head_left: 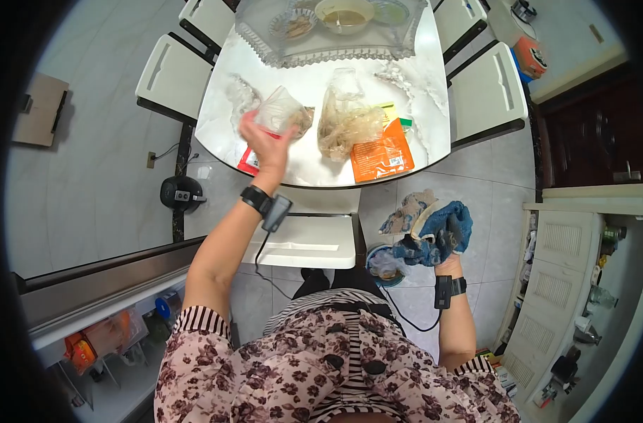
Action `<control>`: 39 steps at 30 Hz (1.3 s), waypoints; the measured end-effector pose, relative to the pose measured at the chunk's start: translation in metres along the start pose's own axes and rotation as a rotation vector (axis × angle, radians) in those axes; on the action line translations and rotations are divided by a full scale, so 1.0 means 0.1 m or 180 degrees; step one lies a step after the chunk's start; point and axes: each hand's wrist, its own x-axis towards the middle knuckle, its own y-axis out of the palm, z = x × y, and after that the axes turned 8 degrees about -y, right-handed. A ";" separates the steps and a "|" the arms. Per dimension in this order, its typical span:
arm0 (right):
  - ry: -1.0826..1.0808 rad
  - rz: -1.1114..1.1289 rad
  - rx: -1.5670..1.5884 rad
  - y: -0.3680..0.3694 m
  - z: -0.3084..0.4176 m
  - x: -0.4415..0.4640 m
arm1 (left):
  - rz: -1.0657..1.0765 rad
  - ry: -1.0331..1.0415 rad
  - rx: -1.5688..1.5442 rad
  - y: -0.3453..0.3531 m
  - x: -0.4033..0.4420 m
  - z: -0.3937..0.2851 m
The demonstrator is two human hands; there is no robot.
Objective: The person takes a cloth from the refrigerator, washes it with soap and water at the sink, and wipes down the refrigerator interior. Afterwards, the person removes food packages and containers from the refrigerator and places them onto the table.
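Note:
My left hand [266,146] is over the left part of the white table, its fingers at a clear plastic bag [279,111] with a brownish bag beside it. Under the hand lies a red packet [249,161]. My right hand [448,264] is off the table's front edge at the right, mostly hidden by the blue cloth [444,229] it holds; a patterned grey-beige cloth part [409,211] hangs beside it. On the table, a knotted clear bag [344,127] with brownish contents touches an orange packet [382,155].
A lace-edged mesh cover [328,53] stands over dishes at the table's back. White chairs [487,92] flank the table, and another chair [304,242] is directly before me. A bin [386,264] stands on the floor below the cloth.

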 end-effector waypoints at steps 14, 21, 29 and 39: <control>0.1197 0.0140 0.1031 0.44 -0.08 0.21 | 0.1379 -0.1856 -0.1698 -0.10 0.61 0.26; 0.1822 0.0534 0.1089 0.89 -0.35 0.29 | 0.2275 -0.3059 -0.4043 -1.04 0.64 -0.69; 0.2045 0.1016 0.1388 1.44 -0.81 0.27 | 0.2898 -0.3378 -0.5208 -1.42 0.20 -1.31; 0.2256 0.1217 0.0753 1.53 -1.04 0.18 | 0.2397 -0.1153 -0.2040 -2.26 -0.23 -1.33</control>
